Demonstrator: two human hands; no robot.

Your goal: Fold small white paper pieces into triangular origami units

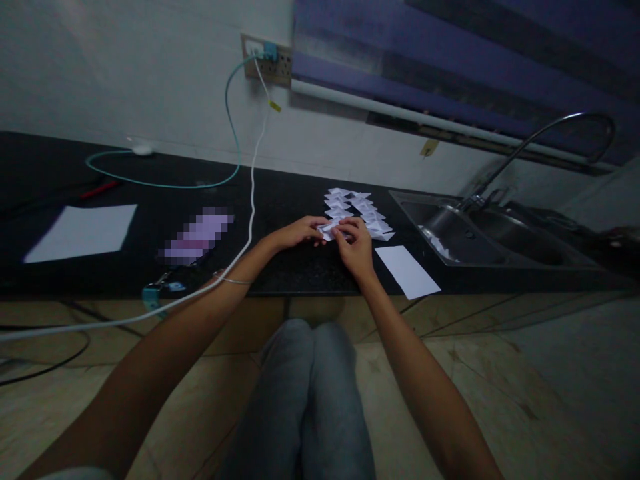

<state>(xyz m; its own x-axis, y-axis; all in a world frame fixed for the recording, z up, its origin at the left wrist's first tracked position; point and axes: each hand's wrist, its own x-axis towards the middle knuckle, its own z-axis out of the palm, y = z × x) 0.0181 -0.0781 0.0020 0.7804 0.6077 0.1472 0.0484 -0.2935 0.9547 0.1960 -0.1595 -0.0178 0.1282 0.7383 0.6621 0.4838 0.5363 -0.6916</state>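
Between my two hands is a small folded paper piece [327, 231], white and creased. The fingers of my left hand [303, 232] pinch its left end. My right hand [356, 243] closes on its right side, thumb and fingers bent over the paper. Just behind them, two rows of folded white paper pieces [367, 212] lie on the black counter [280, 270]. A flat white paper strip [407, 270] rests to the right of my right hand, by the counter's front edge. The fingers hide part of the folded piece.
A white sheet [85, 230] and a pixelated purple item [200, 235] lie to the left. A white cable [253, 193] runs from the wall socket [265, 60] across my left forearm. The metal sink [460, 233] with its faucet [535, 140] is at the right.
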